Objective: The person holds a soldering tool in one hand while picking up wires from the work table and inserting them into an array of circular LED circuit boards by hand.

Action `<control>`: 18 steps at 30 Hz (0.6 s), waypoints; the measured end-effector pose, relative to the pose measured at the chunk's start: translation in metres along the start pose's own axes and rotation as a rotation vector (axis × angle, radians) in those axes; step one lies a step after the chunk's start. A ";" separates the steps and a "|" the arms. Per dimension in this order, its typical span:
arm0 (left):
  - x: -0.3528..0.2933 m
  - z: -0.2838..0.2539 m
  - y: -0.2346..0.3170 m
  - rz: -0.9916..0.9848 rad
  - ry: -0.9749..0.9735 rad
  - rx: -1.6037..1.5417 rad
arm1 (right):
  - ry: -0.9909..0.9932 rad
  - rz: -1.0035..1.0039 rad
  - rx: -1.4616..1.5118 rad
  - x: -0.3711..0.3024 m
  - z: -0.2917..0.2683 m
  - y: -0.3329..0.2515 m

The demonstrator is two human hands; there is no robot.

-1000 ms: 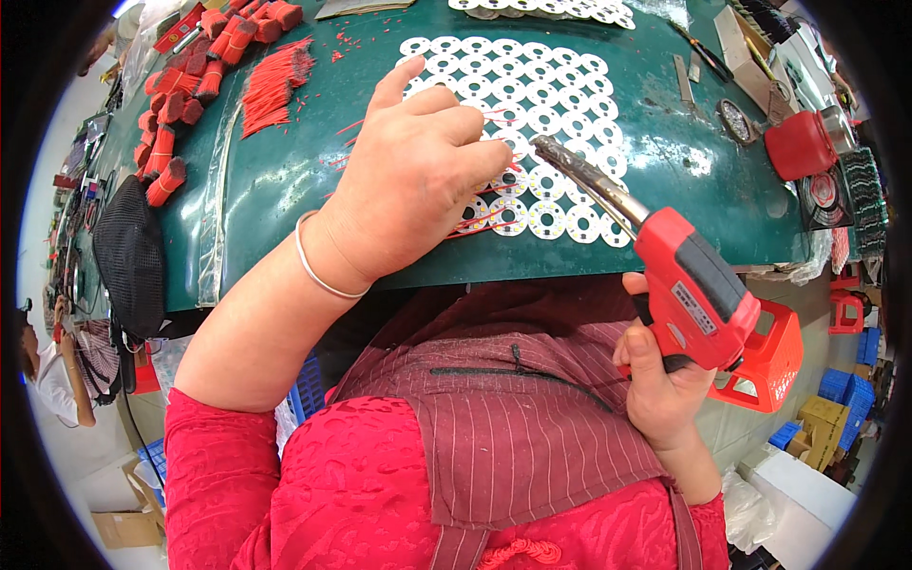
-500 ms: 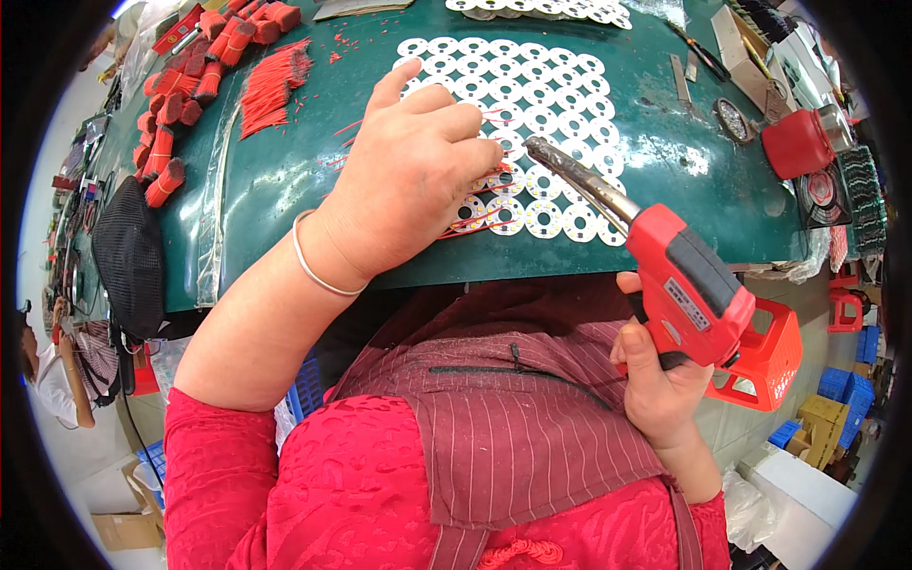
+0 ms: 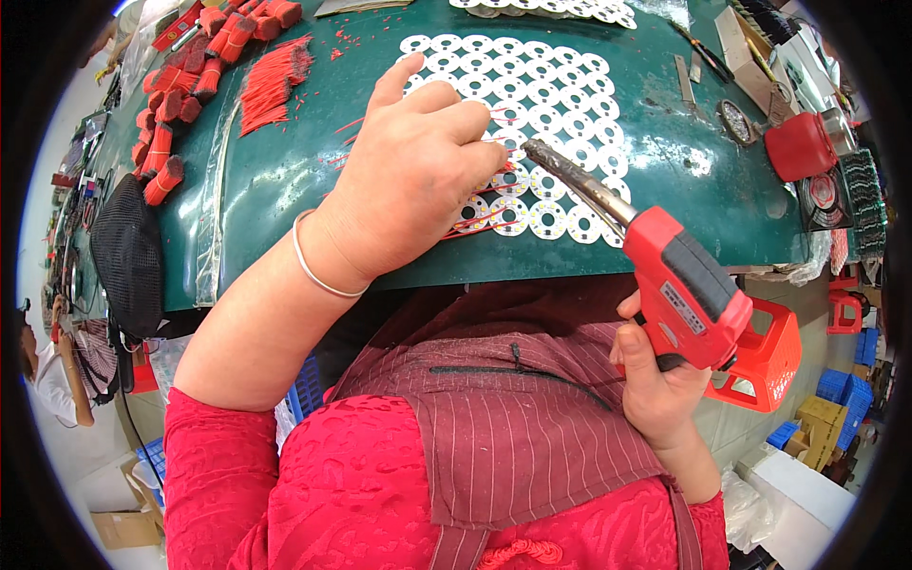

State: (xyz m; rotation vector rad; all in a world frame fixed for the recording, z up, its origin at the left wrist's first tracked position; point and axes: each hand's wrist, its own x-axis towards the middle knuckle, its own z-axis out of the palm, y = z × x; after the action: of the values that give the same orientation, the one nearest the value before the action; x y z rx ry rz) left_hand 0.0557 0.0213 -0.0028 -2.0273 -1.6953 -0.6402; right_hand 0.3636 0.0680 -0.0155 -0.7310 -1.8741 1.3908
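Observation:
My right hand (image 3: 660, 375) is wrapped round the handle of a red and black soldering gun (image 3: 689, 285). Its dark, sooty tip points up and left, just right of my left fingertips, over a sheet of white ring-shaped LED boards (image 3: 548, 218). My left hand (image 3: 408, 171) reaches over the sheet's left side, thumb and a finger pinched with the index finger raised. A bit of red wire (image 3: 508, 169) shows at the pinch; the rest is hidden by the hand. Several red wires (image 3: 475, 224) lie across the nearest left boards, their ends sticking out leftward.
Loose red wires (image 3: 273, 87) lie in a pile at the upper left, beside bundled red wires (image 3: 163, 157). Another board sheet (image 3: 546, 8) is at the far edge. On the right are a red container (image 3: 800, 144), tweezers (image 3: 701, 49) and a cardboard box (image 3: 744, 62). A red stool (image 3: 768, 366) stands below.
The soldering gun has shifted very slightly left and down. My left hand keeps its pinch at nearly the same place, and the view has shifted a little against the boards.

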 end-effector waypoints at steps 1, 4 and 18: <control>0.000 -0.001 0.000 0.003 0.002 0.003 | -0.005 -0.002 0.027 0.000 0.001 -0.001; 0.000 -0.001 0.000 0.006 0.003 0.005 | 0.037 -0.011 0.073 0.005 0.007 -0.004; -0.001 0.001 -0.001 0.015 0.022 0.008 | -0.028 0.020 -0.026 0.003 0.002 -0.006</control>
State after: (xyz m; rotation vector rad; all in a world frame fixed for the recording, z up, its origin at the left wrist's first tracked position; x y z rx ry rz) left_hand 0.0550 0.0213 -0.0039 -2.0187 -1.6655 -0.6472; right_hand 0.3598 0.0672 -0.0099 -0.7488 -1.9147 1.3974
